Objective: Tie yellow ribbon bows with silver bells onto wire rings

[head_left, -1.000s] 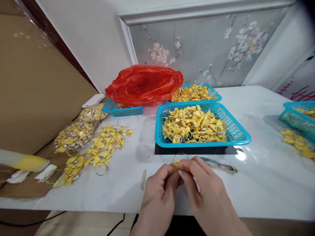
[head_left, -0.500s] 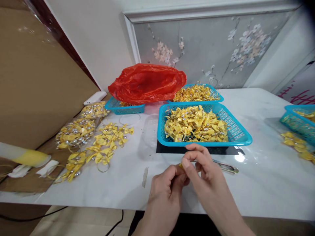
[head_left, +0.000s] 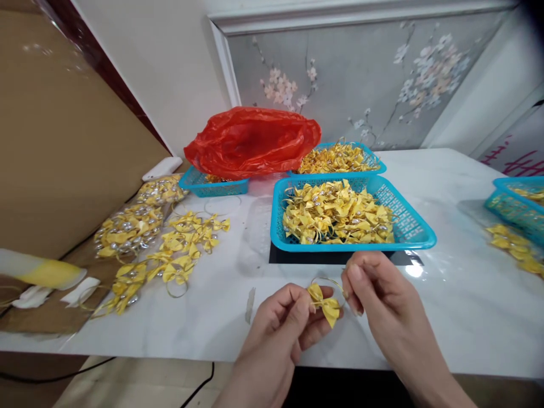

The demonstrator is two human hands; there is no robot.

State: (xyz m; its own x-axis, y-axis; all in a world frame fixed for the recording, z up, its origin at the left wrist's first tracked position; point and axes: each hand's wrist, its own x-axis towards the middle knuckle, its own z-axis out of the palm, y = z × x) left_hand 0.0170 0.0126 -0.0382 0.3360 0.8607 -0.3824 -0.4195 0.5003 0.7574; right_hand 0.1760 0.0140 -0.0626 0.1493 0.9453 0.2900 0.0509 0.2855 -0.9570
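A small yellow ribbon bow (head_left: 323, 302) with a thin gold loop is pinched between the thumb and fingers of my left hand (head_left: 284, 318), just above the white table's (head_left: 204, 328) front edge. My right hand (head_left: 380, 294) is beside it on the right, its fingertips on the bow's gold loop. Directly behind the hands stands a blue basket (head_left: 419, 232) heaped with the same yellow bows. The snips that lay on the table are now hidden behind my right hand.
A loose pile of bows (head_left: 178, 255) and bagged bows (head_left: 127, 226) lie at the left. A red plastic bag (head_left: 253, 141) covers a second basket (head_left: 212, 184); a third basket (head_left: 340, 158) is behind. Another blue basket (head_left: 516, 207) with bows sits at the right edge.
My hands have drawn apart and the bow, earlier hidden between the fingers, now shows spread open. My right hand shifted to the right and covers the snips.
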